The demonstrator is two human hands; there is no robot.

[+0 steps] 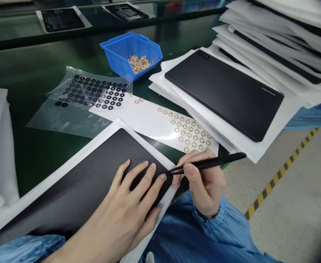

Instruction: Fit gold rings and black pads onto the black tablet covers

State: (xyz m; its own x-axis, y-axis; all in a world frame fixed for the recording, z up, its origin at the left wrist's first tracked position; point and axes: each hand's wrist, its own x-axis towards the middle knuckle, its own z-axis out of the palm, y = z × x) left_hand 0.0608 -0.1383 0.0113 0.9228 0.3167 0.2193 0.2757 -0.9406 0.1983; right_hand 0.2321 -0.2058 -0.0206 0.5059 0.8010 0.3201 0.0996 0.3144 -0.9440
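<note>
Taking clock directions from the middle of my view, the black panel (75,182) lies at eight o'clock on its white wrapping (146,145); a small pale ring (165,177) sits near its corner, at six o'clock, right by my index fingertip. The ring could end up crooked, I judge, if that fingertip drags it sideways; the tweezers (223,159) could scratch the dark surface if their points dig in or my wrist slips; a loose wrapping beneath could let the panel slide if my pressing palm eases off. My elbow might also catch the ring sheet (149,122), which lies close by at twelve o'clock from the panel's corner.

As for my fingers: those of my left hand (122,204), at seven o'clock, are spread and lie flat across the panel, gripping nothing, the index touching or almost touching the ring; those of my right hand (207,186), between four and five o'clock, are closed around the tweezers, whose points reach the panel's corner just beside the ring; whether they pinch anything, I cannot tell.
</note>
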